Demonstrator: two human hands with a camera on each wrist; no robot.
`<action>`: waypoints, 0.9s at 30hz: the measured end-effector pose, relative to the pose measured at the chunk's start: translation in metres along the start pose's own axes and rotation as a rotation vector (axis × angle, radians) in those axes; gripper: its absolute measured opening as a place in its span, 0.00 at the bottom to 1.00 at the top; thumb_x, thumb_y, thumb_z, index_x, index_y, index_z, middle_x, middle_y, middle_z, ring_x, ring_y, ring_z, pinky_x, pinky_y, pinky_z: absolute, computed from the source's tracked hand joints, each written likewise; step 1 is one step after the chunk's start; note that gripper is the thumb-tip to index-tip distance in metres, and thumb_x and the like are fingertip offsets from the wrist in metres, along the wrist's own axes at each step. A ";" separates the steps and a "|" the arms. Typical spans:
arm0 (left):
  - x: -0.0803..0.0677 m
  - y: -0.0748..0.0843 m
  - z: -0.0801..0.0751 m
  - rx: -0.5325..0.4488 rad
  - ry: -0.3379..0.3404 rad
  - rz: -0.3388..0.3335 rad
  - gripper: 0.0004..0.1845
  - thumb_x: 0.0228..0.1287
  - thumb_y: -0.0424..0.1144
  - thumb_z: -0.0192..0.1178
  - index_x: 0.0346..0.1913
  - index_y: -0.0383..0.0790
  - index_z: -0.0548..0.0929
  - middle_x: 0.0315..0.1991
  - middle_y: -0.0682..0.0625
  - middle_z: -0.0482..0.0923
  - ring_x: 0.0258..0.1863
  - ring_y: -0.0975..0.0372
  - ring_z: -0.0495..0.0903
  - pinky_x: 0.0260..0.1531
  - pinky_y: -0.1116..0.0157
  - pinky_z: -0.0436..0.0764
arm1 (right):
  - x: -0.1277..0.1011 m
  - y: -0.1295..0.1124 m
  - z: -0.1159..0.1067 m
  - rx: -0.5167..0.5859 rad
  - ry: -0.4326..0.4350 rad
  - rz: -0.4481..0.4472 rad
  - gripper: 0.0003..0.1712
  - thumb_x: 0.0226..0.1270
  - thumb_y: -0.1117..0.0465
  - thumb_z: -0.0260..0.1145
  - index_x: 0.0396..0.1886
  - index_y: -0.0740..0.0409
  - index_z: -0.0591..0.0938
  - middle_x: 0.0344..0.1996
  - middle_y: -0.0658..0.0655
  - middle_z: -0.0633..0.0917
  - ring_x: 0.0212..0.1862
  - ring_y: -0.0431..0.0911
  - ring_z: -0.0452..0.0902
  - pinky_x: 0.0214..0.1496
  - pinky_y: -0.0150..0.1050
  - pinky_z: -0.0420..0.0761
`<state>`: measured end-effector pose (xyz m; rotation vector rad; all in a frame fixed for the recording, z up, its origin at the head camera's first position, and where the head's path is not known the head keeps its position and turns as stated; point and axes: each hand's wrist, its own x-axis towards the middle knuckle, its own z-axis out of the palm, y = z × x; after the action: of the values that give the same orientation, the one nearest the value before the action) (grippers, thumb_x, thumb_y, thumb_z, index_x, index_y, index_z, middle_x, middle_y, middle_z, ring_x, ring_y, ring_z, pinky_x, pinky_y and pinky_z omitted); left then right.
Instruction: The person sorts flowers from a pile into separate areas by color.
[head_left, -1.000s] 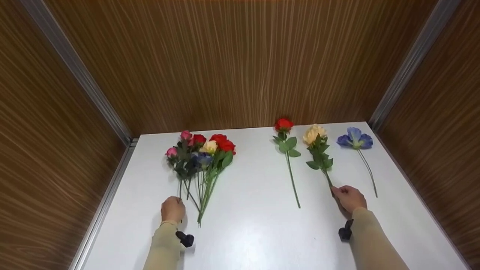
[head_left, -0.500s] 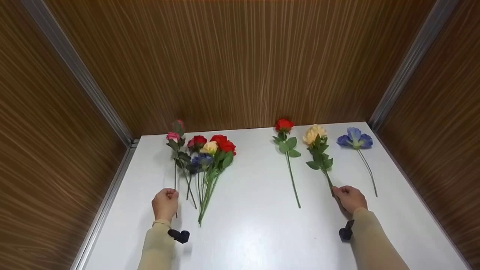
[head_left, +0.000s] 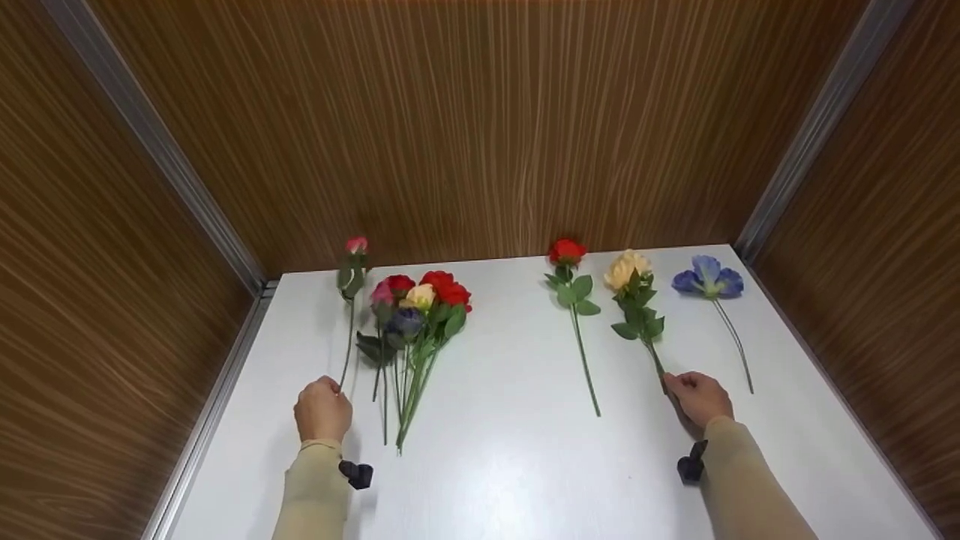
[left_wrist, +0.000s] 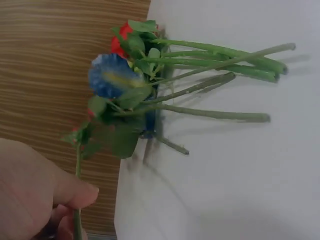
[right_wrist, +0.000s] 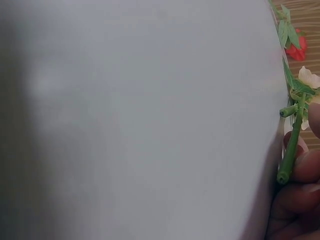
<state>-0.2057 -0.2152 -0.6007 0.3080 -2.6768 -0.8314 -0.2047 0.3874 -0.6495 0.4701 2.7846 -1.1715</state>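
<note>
My left hand [head_left: 322, 411] pinches the lower stem of a pink rose [head_left: 357, 244], whose bloom overlaps the back wall in the head view. In the left wrist view, thumb and fingers close around that green stem [left_wrist: 78, 170]. Just right of it lies a bunch with red roses [head_left: 450, 291], a pale yellow rose [head_left: 420, 295], a dark blue flower [head_left: 406, 322] and another pink rose [head_left: 382, 292]. My right hand [head_left: 701, 397] pinches the stem end of a pale yellow rose [head_left: 628, 268]. A second cut stem end [right_wrist: 288, 111] shows beside the held one in the right wrist view.
A single red rose [head_left: 567, 251] lies left of the right hand's flower, and a blue flower [head_left: 707, 277] lies to its right. All rest on a white table [head_left: 495, 465], bounded by a wood-grain back wall [head_left: 480, 135] and side walls with metal edging.
My left hand has moved left, drawing the held pink rose away from the bunch and farther back. A second pink rose has dropped into the bunch. The right hand stays in place.
</note>
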 end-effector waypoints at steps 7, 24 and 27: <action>0.003 0.011 -0.007 -0.043 0.019 -0.012 0.04 0.58 0.27 0.61 0.35 0.27 0.82 0.33 0.34 0.80 0.36 0.42 0.80 0.38 0.48 0.75 | 0.001 -0.002 0.001 0.016 0.003 0.004 0.34 0.69 0.36 0.54 0.50 0.65 0.79 0.44 0.62 0.81 0.47 0.55 0.74 0.47 0.48 0.71; -0.026 0.108 0.050 -0.409 0.008 0.145 0.03 0.55 0.30 0.68 0.31 0.36 0.84 0.24 0.51 0.81 0.25 0.60 0.79 0.29 0.62 0.78 | -0.037 -0.106 0.063 0.224 0.028 -0.354 0.13 0.67 0.54 0.66 0.38 0.60 0.84 0.34 0.54 0.84 0.39 0.47 0.78 0.44 0.39 0.77; -0.038 0.131 0.066 -0.546 -0.092 0.093 0.03 0.56 0.30 0.68 0.33 0.35 0.84 0.26 0.50 0.81 0.25 0.62 0.80 0.27 0.66 0.80 | -0.052 -0.139 0.090 0.313 -0.094 -0.438 0.10 0.66 0.55 0.66 0.38 0.57 0.85 0.31 0.52 0.84 0.36 0.51 0.80 0.38 0.38 0.79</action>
<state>-0.2089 -0.0642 -0.5854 0.0121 -2.3916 -1.5190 -0.2019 0.2191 -0.6080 -0.1916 2.7057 -1.6765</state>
